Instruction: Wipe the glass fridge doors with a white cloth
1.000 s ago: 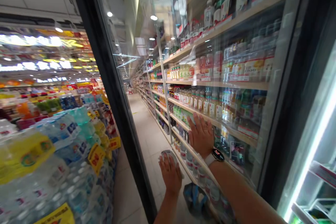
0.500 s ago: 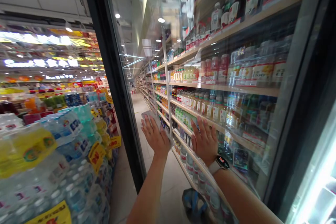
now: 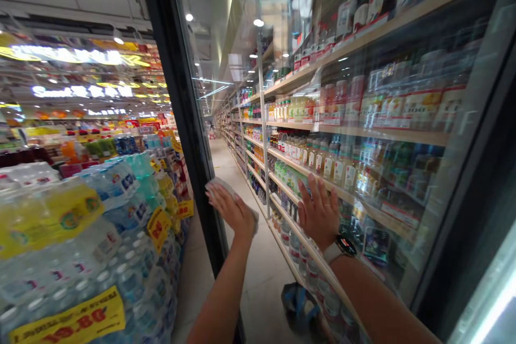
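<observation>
My left hand (image 3: 233,210) lies stretched out against the glass door, pressing a pale grey cloth (image 3: 223,184) under its palm and fingers. The cloth's edges stick out above the fingers and beside the wrist. Its fingertips are close to the door's black frame (image 3: 186,113). Farther right, my right hand (image 3: 320,214) rests flat on the same glass with its fingers apart and nothing in it. A smartwatch (image 3: 345,246) with a light strap is on the right wrist. Bottled drinks on shelves show through or in the glass.
Packs of bottled water (image 3: 129,274) are stacked at the left, with a yellow price sign (image 3: 68,318) in front. Bright cooler lighting (image 3: 494,301) shows at the lower right. A dark shape with blue strips (image 3: 300,306) appears low in the glass.
My left hand has slid left with the cloth, toward the black door frame, and tilted slightly. My right hand stays on about the same patch of glass; the view has shifted a little.
</observation>
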`<state>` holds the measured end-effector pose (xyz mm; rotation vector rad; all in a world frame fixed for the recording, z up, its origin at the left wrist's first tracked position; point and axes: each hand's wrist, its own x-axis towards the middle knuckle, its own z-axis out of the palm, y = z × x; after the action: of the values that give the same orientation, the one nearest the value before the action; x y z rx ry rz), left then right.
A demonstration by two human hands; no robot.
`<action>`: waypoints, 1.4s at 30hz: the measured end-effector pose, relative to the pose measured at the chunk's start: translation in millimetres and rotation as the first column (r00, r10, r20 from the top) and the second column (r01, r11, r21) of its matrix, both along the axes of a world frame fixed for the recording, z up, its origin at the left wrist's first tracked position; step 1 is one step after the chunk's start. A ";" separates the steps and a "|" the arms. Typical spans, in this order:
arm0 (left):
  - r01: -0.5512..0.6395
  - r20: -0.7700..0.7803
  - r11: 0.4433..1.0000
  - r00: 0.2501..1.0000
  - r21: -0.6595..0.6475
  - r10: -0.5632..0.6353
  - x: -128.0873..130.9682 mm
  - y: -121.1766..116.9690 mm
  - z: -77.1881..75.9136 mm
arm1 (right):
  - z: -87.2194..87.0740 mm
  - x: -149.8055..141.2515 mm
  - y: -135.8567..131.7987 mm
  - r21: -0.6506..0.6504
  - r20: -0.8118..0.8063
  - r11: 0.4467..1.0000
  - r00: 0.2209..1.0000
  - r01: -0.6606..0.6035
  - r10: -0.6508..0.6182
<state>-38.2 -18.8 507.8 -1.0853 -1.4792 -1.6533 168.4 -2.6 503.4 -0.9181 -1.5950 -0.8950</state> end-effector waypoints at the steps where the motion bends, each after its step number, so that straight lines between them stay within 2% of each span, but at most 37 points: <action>1: 0.027 -0.030 1.000 0.999 -0.007 -0.027 -5.0 0.5 27.7 | -0.5 0.1 0.4 -0.002 0.002 1.000 1.000 0.001 -0.001; 2: 0.053 -0.058 0.999 0.997 -0.015 -0.053 -9.4 0.7 50.5 | -1.2 0.2 0.8 -0.006 0.003 1.000 1.000 0.001 -0.001; 3: 0.065 -0.083 0.998 0.994 -0.019 -0.066 -12.9 0.6 67.1 | -1.8 0.3 1.2 -0.010 0.004 1.000 1.000 0.001 -0.001; 4: 0.065 -0.110 0.998 0.992 -0.018 -0.067 -15.5 0.3 76.1 | -2.3 0.5 1.4 -0.012 0.004 1.000 1.000 0.001 -0.001; 5: 0.061 -0.137 0.998 0.989 -0.017 -0.063 -17.3 -0.2 77.0 | -2.8 0.6 1.6 -0.011 0.002 1.000 1.000 0.001 -0.001; 6: 0.050 -0.157 0.999 0.986 -0.017 -0.052 -18.2 -0.8 69.4 | -3.0 0.7 1.6 -0.012 0.001 1.000 1.000 0.000 0.000; 7: 0.034 -0.169 0.999 0.985 -0.023 -0.038 -18.5 -1.9 53.7 | -3.1 0.8 1.4 -0.014 0.001 1.000 1.000 0.000 0.000; 8: 0.019 -0.176 0.999 0.984 -0.031 -0.024 -18.3 -3.6 30.8 | -3.1 0.8 1.2 -0.017 0.000 1.000 1.000 -0.001 0.001; 9: -0.003 -0.153 0.998 0.988 -0.055 -0.005 -17.6 -6.0 1.9 | -2.9 0.8 0.9 -0.019 -0.003 1.000 1.000 -0.003 0.003; 12: -0.049 -0.131 0.993 0.991 -0.103 0.035 -14.2 -16.8 -99.9 | -2.4 0.8 0.2 -0.018 -0.013 1.000 1.000 -0.012 0.012; 14: -0.067 -0.173 0.990 0.984 -0.123 0.045 -12.1 -24.0 -156.2 | -2.5 0.9 0.4 -0.013 -0.018 1.000 1.000 -0.015 0.015; 15: -0.070 -0.200 0.989 0.979 -0.130 0.043 -11.6 -26.1 -174.1 | -2.7 0.9 0.7 -0.013 -0.019 1.000 1.000 -0.015 0.015; 16: -0.072 -0.218 0.988 0.975 -0.133 0.042 -11.5 -26.9 -183.2 | -3.1 1.0 1.1 -0.017 -0.020 1.000 1.000 -0.014 0.014; 17: -0.072 -0.222 0.988 0.974 -0.134 0.041 -11.8 -26.0 -182.7 | -3.5 1.0 1.6 -0.020 -0.020 1.000 1.000 -0.014 0.014; 18: -0.069 -0.225 0.989 0.974 -0.132 0.038 -12.3 -23.6 -172.8 | -3.9 0.9 2.2 -0.022 -0.018 1.000 1.000 -0.016 0.015; 19: -0.063 -0.226 0.990 0.974 -0.128 0.033 -12.6 -20.0 -154.3 | -4.2 0.8 2.6 -0.025 -0.018 1.000 1.000 -0.018 0.017; 20: -0.055 -0.233 0.991 0.972 -0.124 0.024 -12.1 -15.5 -128.7 | -4.5 0.6 3.0 -0.032 -0.017 0.999 1.000 -0.020 0.020; 22: -0.028 -0.279 0.994 0.960 -0.107 -0.003 -6.9 -6.0 -64.5 | -4.5 0.2 3.3 -0.049 -0.018 0.999 1.000 -0.024 0.023; 24: 0.019 -0.383 0.996 0.922 -0.081 -0.049 6.0 1.9 0.5 | -4.0 -0.1 3.4 -0.059 -0.019 0.998 1.000 -0.022 0.020; 25: 0.050 -0.431 0.996 0.899 -0.080 -0.079 15.1 4.8 27.4 | -3.6 -0.2 3.4 -0.062 -0.017 0.998 1.000 -0.018 0.017; 26: 0.073 -0.471 0.994 0.876 -0.085 -0.105 25.3 6.9 48.3 | -3.1 -0.3 3.5 -0.061 -0.012 0.998 1.000 -0.014 0.013; 27: 0.085 -0.497 0.992 0.860 -0.091 -0.119 35.9 8.4 61.9 | -2.6 -0.5 3.6 -0.059 -0.007 0.998 1.000 -0.009 0.008; 28: 0.094 -0.519 0.991 0.845 -0.096 -0.130 46.0 9.3 67.9 | -2.1 -0.8 3.7 -0.058 -0.001 0.998 1.000 -0.002 0.002; 29: 0.104 -0.543 0.989 0.828 -0.102 -0.142 55.0 9.6 66.4 | -1.7 -1.3 3.6 -0.058 0.003 0.998 1.000 0.006 -0.006; 31: 0.119 -0.590 0.986 0.791 -0.113 -0.163 67.4 9.2 44.8 | -1.1 -2.5 2.6 -0.049 0.005 0.999 1.000 0.018 -0.018; 34: 0.120 -0.665 0.986 0.728 -0.114 -0.165 68.8 6.3 -14.7 | 0.7 -0.9 -2.0 -0.061 0.021 0.998 1.000 0.018 -0.017; 36: 0.102 -0.703 0.989 0.696 -0.107 -0.148 59.9 3.4 -56.8 | 4.1 7.3 -5.5 -0.097 0.074 0.995 0.997 0.003 0.004; 38: 0.101 -0.734 0.987 0.660 -0.125 -0.161 46.5 0.6 -90.1 | 10.2 23.8 -6.4 -0.120 0.146 0.993 0.989 -0.015 0.033; 40: 0.110 -0.751 0.982 0.633 -0.156 -0.190 32.7 -1.2 -107.3 | 18.9 46.9 -3.0 -0.106 0.168 0.994 0.985 -0.010 0.028; 42: 0.115 -0.777 0.974 0.588 -0.195 -0.225 22.8 -1.0 -102.5 | 28.3 70.8 3.9 -0.075 0.129 0.997 0.991 0.029 -0.019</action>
<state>-15.4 -19.9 405.3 -1.7835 -0.8764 -0.9216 239.1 1.3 531.7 -0.9513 -1.7414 -0.9310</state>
